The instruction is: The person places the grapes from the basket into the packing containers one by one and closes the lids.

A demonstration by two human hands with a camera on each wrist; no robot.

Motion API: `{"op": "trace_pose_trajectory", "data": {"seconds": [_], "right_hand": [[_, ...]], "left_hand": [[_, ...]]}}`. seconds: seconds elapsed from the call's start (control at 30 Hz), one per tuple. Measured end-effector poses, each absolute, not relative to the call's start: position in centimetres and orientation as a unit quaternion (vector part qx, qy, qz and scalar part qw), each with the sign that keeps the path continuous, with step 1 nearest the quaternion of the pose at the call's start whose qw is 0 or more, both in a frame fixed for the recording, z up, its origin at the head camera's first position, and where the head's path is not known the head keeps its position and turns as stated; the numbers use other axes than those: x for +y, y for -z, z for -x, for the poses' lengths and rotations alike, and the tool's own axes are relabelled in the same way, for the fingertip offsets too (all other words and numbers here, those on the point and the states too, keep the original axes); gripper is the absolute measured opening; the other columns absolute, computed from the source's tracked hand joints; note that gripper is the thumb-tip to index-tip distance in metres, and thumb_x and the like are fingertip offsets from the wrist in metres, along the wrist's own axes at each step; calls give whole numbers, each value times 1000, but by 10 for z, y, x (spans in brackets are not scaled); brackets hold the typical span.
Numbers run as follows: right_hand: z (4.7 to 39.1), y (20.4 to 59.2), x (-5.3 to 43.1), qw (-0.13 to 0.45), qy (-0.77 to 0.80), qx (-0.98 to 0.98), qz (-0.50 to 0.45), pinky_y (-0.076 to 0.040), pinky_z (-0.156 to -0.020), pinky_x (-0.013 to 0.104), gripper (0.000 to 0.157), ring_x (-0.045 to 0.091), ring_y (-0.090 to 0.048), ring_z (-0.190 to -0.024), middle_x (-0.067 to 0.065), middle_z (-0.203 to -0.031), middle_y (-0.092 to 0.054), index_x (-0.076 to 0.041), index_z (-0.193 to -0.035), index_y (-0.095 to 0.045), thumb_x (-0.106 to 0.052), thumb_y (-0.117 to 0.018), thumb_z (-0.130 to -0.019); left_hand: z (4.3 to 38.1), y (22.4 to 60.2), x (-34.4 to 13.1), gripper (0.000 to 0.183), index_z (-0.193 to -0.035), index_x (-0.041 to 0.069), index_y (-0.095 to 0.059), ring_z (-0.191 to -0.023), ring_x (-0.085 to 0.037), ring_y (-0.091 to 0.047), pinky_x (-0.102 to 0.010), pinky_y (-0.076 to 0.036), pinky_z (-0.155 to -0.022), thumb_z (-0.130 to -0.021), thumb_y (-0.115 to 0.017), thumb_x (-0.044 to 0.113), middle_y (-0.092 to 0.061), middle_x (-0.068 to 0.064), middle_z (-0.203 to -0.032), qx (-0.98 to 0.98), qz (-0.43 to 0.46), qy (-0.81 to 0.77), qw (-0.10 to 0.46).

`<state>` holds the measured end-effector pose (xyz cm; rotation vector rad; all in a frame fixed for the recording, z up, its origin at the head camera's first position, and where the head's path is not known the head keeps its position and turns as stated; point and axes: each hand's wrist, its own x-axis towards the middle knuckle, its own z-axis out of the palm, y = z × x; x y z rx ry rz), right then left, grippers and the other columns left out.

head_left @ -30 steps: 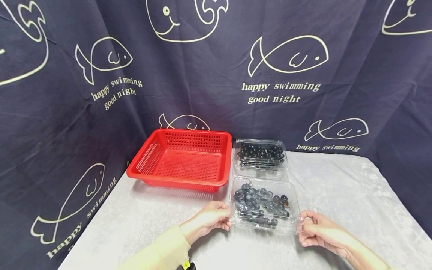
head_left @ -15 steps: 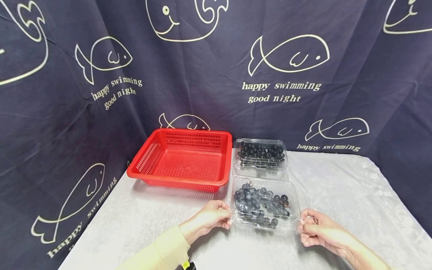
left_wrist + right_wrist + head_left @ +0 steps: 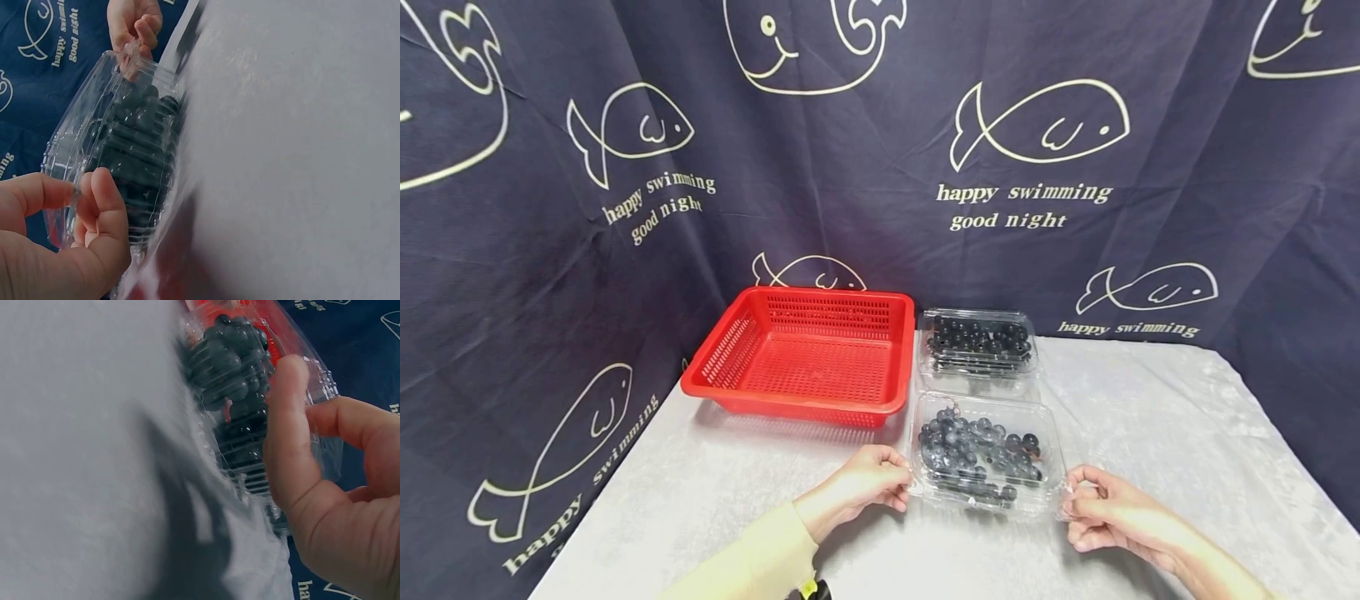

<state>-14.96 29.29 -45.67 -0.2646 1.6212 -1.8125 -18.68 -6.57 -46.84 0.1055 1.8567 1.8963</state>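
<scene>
A clear plastic clamshell box (image 3: 988,408) with its lid down sits at the front of the table, holding dark grapes (image 3: 973,450). At its near left corner, my left hand (image 3: 867,483) pinches the rim between thumb and fingers. My right hand (image 3: 1108,510) pinches the near right corner in the same way. In the left wrist view, thumb and index finger of the left hand (image 3: 81,231) meet on the box's edge. The right wrist view has the right hand (image 3: 325,469) at the opposite edge, with grapes (image 3: 228,369) showing through the ribbed side.
A red perforated plastic basket (image 3: 820,367) stands at the back left. Behind the front box is a second clear clamshell of dark grapes (image 3: 977,337). A pale cloth (image 3: 1150,417) covers the table, and a dark blue fish-print curtain (image 3: 850,167) hangs behind and beside it.
</scene>
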Motion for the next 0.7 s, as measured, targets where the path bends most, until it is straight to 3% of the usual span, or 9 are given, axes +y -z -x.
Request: {"op": "trace_pose_trajectory", "data": {"seconds": [0.23, 0.5, 0.7], "right_hand": [[149, 451, 298, 324, 665, 661, 128, -56, -72, 33, 16, 17, -66, -80, 8, -97, -62, -9, -109, -43, -4, -47, -94], [153, 435, 312, 298, 612, 713, 169, -56, -73, 40, 32, 15, -63, -79, 10, -93, -58, 14, -120, -39, -5, -46, -95], [162, 413, 323, 268, 581, 744, 193, -56, -72, 36, 21, 12, -60, -79, 4, -91, -57, 7, -114, -46, -3, -43, -95]], "left_hand": [[186, 460, -72, 16, -93, -4, -55, -53, -11, -54, -26, -54, -53, -77, -59, 0, -58, -6, -70, 705, -50, -670, 229], [188, 437, -79, 18, -95, -4, -54, -53, -14, -53, -30, -54, -50, -78, -61, -2, -56, -8, -70, 745, -56, -633, 202], [190, 417, -83, 17, -97, -6, -53, -53, -15, -55, -32, -55, -53, -82, -60, -1, -56, -8, -73, 755, -91, -620, 191]]}}
